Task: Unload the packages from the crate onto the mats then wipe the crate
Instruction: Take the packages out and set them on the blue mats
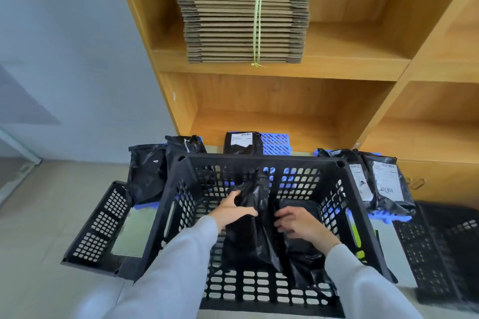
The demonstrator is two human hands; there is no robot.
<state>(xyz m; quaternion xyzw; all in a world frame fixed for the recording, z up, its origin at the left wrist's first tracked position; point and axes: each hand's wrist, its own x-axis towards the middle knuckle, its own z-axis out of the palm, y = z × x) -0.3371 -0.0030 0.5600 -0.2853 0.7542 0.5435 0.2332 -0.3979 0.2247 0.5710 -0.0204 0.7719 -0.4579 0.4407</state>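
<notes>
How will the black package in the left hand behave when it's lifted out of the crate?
Probably floppy: the black package is crinkled where the left hand grips it. Its glossy film looks slippery. Likely light, though weight can't be seen.

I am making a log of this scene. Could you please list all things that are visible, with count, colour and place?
crate: 1, black, centre floor
packages in crate: 2, black, held by the hands
packages on mats: 5 visible, black, behind and beside crate
mats: blue, count unclear, under packages
flat crate panels: black, left and right floor
cardboard stack: 1 tied bundle, brown, shelf
shelf unit: 1, wooden
left hand: grips left package
right hand: grips right package
</notes>
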